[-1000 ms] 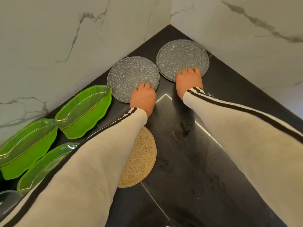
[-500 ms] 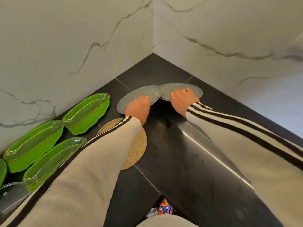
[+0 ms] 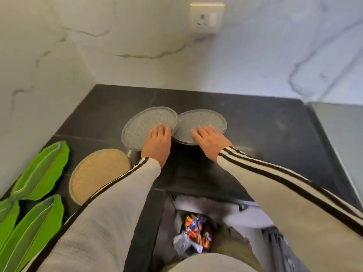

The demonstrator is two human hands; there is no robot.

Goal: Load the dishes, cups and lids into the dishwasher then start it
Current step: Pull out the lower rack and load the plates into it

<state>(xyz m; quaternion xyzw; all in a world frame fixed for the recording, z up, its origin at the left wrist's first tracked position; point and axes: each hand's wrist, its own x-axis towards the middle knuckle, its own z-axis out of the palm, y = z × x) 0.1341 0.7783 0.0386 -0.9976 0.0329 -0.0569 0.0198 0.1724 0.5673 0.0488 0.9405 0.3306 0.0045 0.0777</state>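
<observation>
Two round grey speckled plates lie side by side on the black counter [image 3: 275,134] near the corner. The left grey plate [image 3: 145,120] slightly overlaps the right grey plate [image 3: 204,118]. My left hand [image 3: 157,144] holds the near edge of the left plate, fingers flat on top and thumb hidden under it. My right hand [image 3: 210,142] holds the near edge of the right plate the same way. Both near edges look raised a little, with shadow beneath. Several green leaf-shaped dishes [image 3: 42,171] lie at the left.
A round tan mat [image 3: 98,171] lies beside my left forearm. Marble walls close the counter at the left and back, with a wall socket [image 3: 206,18] above. Below the front edge, an open bin [image 3: 194,236] holds wrappers. A grey surface [image 3: 341,134] borders the right.
Both plates have come nearer to me and their near edges have risen. My view has tilted up and turned, so the socket and the bin now show.
</observation>
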